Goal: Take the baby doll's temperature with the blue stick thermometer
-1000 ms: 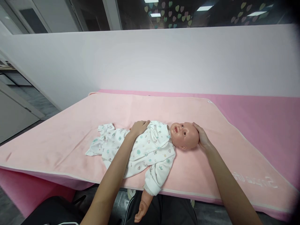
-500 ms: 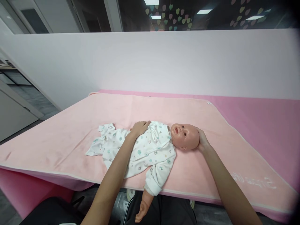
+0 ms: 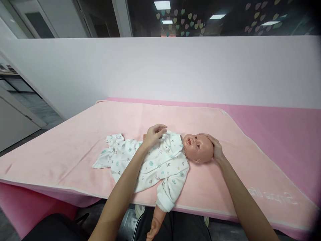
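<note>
A baby doll lies on its back on a light pink blanket (image 3: 75,140), dressed in a white patterned romper (image 3: 150,164). Its head (image 3: 198,148) points right. My right hand (image 3: 215,149) cups the top and back of the doll's head. My left hand (image 3: 154,134) hovers over the doll's far shoulder with its fingers bent, pinching at the romper's cloth there. The doll's near arm (image 3: 155,224) hangs bare over the front edge of the table. The romper's legs (image 3: 110,155) lie flat and spread to the left.
The blanket covers a darker pink pad (image 3: 276,124) that runs on to the right. A white partition wall (image 3: 160,67) stands right behind the table, with dark glass above. Floor and a doorway show at the left. My dark-clothed lap (image 3: 55,227) is under the front edge.
My left hand has lifted off the doll's chest and moved slightly toward its far shoulder, fingers now bent. My right hand has slid further over the top of the head.
</note>
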Action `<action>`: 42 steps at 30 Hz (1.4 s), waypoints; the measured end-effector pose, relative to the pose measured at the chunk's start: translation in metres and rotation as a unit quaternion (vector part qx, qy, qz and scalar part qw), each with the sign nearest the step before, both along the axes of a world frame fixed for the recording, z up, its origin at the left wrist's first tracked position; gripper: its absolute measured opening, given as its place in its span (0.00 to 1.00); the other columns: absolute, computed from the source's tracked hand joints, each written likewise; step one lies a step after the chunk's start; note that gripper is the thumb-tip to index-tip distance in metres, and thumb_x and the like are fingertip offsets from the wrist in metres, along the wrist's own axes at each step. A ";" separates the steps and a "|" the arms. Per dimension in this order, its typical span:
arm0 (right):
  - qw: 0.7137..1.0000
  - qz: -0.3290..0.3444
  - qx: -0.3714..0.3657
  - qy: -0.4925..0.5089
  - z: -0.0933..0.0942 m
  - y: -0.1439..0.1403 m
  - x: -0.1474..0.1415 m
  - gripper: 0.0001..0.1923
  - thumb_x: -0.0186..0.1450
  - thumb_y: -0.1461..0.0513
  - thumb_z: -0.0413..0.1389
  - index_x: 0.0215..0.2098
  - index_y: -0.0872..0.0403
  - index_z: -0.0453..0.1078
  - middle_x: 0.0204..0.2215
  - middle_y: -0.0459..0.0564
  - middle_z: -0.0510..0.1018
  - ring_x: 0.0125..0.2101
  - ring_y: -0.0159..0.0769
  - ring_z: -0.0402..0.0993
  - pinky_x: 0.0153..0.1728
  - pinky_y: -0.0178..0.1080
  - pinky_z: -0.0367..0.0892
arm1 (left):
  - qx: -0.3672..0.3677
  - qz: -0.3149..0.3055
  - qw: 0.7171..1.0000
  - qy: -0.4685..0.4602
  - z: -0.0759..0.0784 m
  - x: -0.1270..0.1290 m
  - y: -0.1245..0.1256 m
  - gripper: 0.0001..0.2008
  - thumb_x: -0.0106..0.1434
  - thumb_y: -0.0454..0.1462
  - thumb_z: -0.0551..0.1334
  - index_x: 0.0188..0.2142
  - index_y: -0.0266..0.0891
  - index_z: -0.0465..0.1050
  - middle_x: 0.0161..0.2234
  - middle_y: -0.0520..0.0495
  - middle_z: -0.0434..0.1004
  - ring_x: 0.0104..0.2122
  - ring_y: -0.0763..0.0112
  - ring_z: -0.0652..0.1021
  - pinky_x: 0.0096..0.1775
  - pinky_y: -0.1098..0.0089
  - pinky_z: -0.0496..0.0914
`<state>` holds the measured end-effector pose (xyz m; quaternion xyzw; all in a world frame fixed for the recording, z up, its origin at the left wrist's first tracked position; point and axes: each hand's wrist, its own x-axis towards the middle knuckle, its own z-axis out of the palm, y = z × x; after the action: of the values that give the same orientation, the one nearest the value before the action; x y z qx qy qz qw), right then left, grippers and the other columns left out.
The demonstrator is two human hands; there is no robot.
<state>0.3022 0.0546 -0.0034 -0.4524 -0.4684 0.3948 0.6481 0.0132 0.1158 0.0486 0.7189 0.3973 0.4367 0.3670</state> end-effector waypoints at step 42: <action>0.887 -0.054 0.070 -0.453 0.163 -0.026 -0.049 0.18 0.67 0.53 0.43 0.30 0.51 0.70 0.30 0.44 0.76 0.29 0.32 0.69 0.30 0.33 0.58 | -0.278 -0.023 0.927 -0.250 -0.004 0.023 -0.010 0.15 0.54 0.45 0.61 0.35 0.36 0.76 0.28 0.47 0.77 0.27 0.71 0.74 0.30 0.73 0.66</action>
<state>0.2533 0.0288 0.1593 -0.5602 -0.7122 0.0772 0.4159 0.0361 0.1056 0.0442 0.4641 0.3813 0.4658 0.6498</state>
